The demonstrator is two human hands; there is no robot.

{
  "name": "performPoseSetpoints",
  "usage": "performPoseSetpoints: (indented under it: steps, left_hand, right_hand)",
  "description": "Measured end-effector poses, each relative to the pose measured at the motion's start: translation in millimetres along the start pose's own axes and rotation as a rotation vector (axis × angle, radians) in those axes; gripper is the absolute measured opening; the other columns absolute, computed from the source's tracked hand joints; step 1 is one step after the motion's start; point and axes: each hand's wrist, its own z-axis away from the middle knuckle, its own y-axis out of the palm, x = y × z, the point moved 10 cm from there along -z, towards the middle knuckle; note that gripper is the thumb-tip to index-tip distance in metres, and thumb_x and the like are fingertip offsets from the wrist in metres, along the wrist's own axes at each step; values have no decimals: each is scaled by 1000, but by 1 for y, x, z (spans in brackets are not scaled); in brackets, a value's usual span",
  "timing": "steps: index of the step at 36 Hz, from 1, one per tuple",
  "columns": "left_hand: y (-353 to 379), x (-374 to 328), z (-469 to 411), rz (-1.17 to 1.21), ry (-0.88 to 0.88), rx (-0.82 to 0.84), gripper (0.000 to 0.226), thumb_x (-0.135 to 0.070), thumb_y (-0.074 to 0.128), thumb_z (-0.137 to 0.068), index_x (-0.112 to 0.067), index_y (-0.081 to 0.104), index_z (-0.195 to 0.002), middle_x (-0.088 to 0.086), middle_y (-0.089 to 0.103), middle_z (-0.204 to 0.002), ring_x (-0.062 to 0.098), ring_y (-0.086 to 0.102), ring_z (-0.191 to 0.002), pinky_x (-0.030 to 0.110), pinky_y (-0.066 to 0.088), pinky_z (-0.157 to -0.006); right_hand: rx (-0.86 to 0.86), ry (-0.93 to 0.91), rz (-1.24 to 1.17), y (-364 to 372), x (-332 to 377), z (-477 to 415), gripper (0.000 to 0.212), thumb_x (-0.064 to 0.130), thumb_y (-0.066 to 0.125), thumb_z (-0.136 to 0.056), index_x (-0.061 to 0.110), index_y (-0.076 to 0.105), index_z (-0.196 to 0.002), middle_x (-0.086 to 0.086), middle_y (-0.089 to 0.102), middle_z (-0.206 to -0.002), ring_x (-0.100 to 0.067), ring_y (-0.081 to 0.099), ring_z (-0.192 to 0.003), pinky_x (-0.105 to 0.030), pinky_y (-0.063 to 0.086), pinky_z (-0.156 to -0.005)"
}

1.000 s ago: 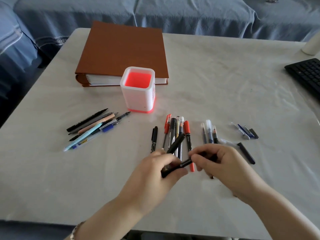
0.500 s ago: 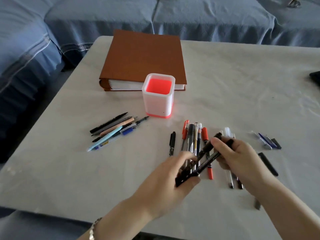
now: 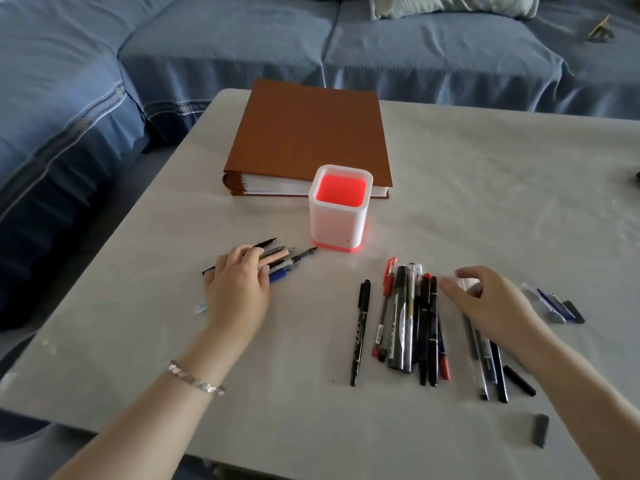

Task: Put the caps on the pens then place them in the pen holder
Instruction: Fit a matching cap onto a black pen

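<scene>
Head cam: left hand (image 3: 239, 289) is laid flat, fingers loose, over the uncapped pens (image 3: 287, 261) near the table's (image 3: 485, 188) left edge. Right hand (image 3: 485, 303) is spread open above the capped pens (image 3: 408, 320), nothing gripped. Pen holder (image 3: 337, 216) is parked mid-table, bare surface around it.

White pen holder (image 3: 337, 220), red inside; brown binder (image 3: 308, 133); blue sofa (image 3: 207, 46)

I can read no text on my feed. The thick grey marker (image 3: 399, 327), lying below the pen holder (image 3: 339, 209), carries dark lettering along its barrel, too blurred to make out. The thin black pen (image 3: 359, 332) just left of that marker has white print, likewise illegible.
</scene>
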Motion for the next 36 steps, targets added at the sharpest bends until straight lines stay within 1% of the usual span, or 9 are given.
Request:
performPoseSetpoints:
  steps: [6, 8, 10, 12, 17, 21, 26, 31, 36]
  left_hand:
    - [6, 28, -19, -56, -84, 34, 24, -14, 45, -91, -13, 57, -113, 8, 60, -115, 32, 49, -107, 39, 34, -83]
    - [8, 36, -24, -79, -101, 61, 24, -13, 45, -91, -13, 58, -112, 9, 62, -113, 32, 50, -105, 38, 34, -83]
    - [10, 41, -30, -72, -110, 89, 24, -11, 47, -90, -13, 61, -110, 10, 63, -110, 32, 52, -103, 37, 36, -82]
    - [13, 43, -36, -74, -104, 137, 23, -11, 49, -89, -13, 62, -108, 11, 63, -109, 32, 54, -102, 37, 39, -82]
    - [27, 42, -36, 22, -106, 354, 24, -17, 57, -87, -13, 62, -110, 11, 64, -112, 29, 57, -104, 35, 44, -89]
    - [33, 32, -21, 82, -72, 458, 28, -19, 62, -84, -11, 59, -111, 10, 62, -115, 25, 56, -107, 29, 40, -88]
    - [26, 27, -11, 153, -19, 375, 30, -17, 63, -83, -15, 57, -111, 3, 59, -107, 20, 55, -102, 23, 36, -80]
    - [-5, 15, 2, 127, 186, 63, 32, -15, 69, -76, -15, 61, -108, 10, 54, -105, 25, 47, -98, 38, 41, -89]
    - [-4, -21, 44, 220, 437, 148, 20, -40, 54, -77, -24, 60, -86, -5, 55, -85, 7, 49, -75, 18, 39, -62]
  right_hand:
    - [52, -45, -108, 13, 8, 17, 16, 10, 44, -90, 14, 50, -105, 0, 51, -66, -12, 41, -50, -21, 31, -46]
    - [134, -49, -138, 26, 10, 19, 19, 1, 41, -89, 13, 52, -100, -2, 53, -70, -15, 43, -55, -21, 35, -51]
    - [192, -56, -167, 36, 13, 21, 26, -4, 39, -88, 16, 54, -95, -2, 58, -76, -19, 48, -62, -32, 42, -61]
    - [192, -70, -209, 40, 17, 22, 33, -4, 38, -90, 25, 53, -89, -2, 61, -77, -21, 51, -65, -40, 45, -65]
    - [210, -137, -286, 44, 32, 30, 32, 3, 45, -91, 34, 51, -90, 4, 69, -72, -7, 53, -53, -27, 47, -56]
    - [252, -179, -245, 47, 39, 38, 28, 5, 48, -90, 33, 54, -92, 14, 69, -76, -3, 52, -51, -28, 48, -59]
    - [285, -197, -184, 52, 39, 46, 26, 6, 49, -90, 32, 56, -91, 15, 68, -76, -1, 52, -50, -21, 45, -50]
    - [298, -169, -201, 58, 33, 52, 24, 8, 51, -90, 31, 57, -90, 10, 70, -76, -5, 52, -49, -20, 45, -49]
    - [333, -169, -211, 74, 33, 57, 25, 8, 50, -91, 32, 57, -87, 13, 69, -75, -1, 51, -50, -14, 42, -50]
